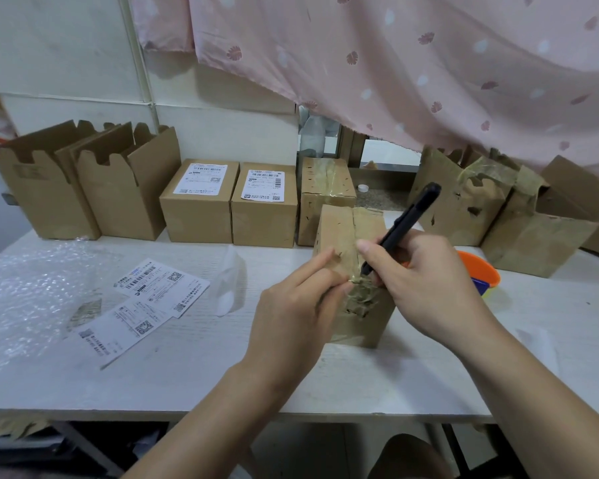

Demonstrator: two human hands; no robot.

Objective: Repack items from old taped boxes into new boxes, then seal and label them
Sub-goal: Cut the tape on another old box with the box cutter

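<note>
Cardboard dominates: an old taped box (339,226) stands upright mid-tabletop, between both hands. The left hand (291,312) pinches the crumpled tape (360,297) on its near face, while the right hand (426,288) grips a black pen-like tool (405,226), tip down at the same spot. This looks like the opening step, with the tape only partly torn.

By my reckoning the job is roughly halfway done. Two sealed boxes (232,209) already carry printed labels at the back. To the right, emptied old boxes (491,216) gape with ragged tape. Another taped box (325,198) waits unopened behind the one in hand. Two open new boxes (83,188) at the far left stand unfilled, and loose labels (146,305) lie unused beside bubble wrap (25,299).

The white tabletop (222,368) also holds an orange bowl (481,267) behind the right hand. A pink patterned curtain (429,63) sags overhead against a pale wall.
</note>
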